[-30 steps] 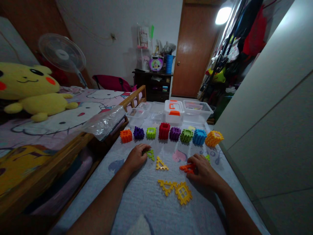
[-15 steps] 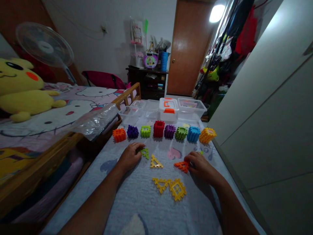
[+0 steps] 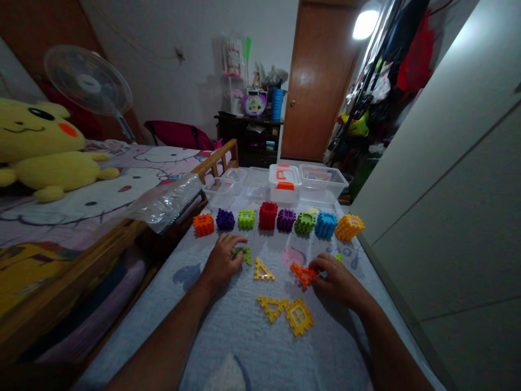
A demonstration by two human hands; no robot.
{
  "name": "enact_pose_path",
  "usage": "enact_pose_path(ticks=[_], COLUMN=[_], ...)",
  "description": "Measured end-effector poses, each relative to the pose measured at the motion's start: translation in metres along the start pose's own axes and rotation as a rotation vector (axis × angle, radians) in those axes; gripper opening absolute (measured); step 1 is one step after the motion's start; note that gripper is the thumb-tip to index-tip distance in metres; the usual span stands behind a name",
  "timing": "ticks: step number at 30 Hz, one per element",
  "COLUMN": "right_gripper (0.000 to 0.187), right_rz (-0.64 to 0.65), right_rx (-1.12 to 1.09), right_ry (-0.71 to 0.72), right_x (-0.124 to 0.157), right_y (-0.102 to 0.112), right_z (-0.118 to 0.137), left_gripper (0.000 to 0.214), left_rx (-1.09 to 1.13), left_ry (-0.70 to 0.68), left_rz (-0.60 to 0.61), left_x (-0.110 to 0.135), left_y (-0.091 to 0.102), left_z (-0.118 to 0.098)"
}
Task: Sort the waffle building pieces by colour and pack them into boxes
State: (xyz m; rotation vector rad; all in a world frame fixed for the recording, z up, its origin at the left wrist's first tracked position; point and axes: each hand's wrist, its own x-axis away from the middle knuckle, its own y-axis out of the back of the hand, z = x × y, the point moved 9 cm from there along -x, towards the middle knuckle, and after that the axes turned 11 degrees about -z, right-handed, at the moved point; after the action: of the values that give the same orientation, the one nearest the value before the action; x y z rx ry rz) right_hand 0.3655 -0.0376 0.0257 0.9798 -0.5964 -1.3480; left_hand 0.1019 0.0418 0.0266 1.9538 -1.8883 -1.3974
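our right hand [image 3: 337, 280] pinches the orange toothed triangular piece [image 3: 300, 270], right of the yellow triangular piece [image 3: 258, 270]; we hold our left hand [image 3: 222, 263] spread at the green toothed piece [image 3: 248, 256].

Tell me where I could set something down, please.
Bare cloth lies between left forearm and right forearm, nearer than the yellow window piece, and between the left forearm and cloth's left edge. The block row and boxes behind are crowded.
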Motion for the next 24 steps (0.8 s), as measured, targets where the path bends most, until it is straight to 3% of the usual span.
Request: enact_pose_path(ticks=[3, 9, 14, 19, 24], right_gripper=[0.014, 0.015, 0.014, 0.015, 0.017], right_rz=[-0.019, -0.031, -0.048, -0.073, -0.056], right_rx=[-0.077, -0.134, -0.224, -0.254, -0.306], right_ry=[0.001, 0.057, 0.134, 0.150, 0.152], right_x=[-0.002, -0.005, -0.005, -0.005, -0.004], right_y=[-0.003, -0.020, -0.022, -0.021, -0.020], right_z=[0.004, 0.023, 0.040, 0.039, 0.040], left_gripper=[0.025, 0.041, 0.019, 0.018, 0.016], left_rx=[0.067, 0.160, 0.079, -0.050, -0.172], left_ry=[-0.085, -0.301, -0.358, -0.398, -0.446], left_rz=[0.033, 0.270, 0.373, 0.406, 0.450], left_x=[0.006, 0.025, 0.029, 0.028, 0.028], left_y=[-0.002, -0.034, -0.051, -0.052, -0.047], left_z=[-0.030, -0.082, -0.083, -0.081, -0.094])
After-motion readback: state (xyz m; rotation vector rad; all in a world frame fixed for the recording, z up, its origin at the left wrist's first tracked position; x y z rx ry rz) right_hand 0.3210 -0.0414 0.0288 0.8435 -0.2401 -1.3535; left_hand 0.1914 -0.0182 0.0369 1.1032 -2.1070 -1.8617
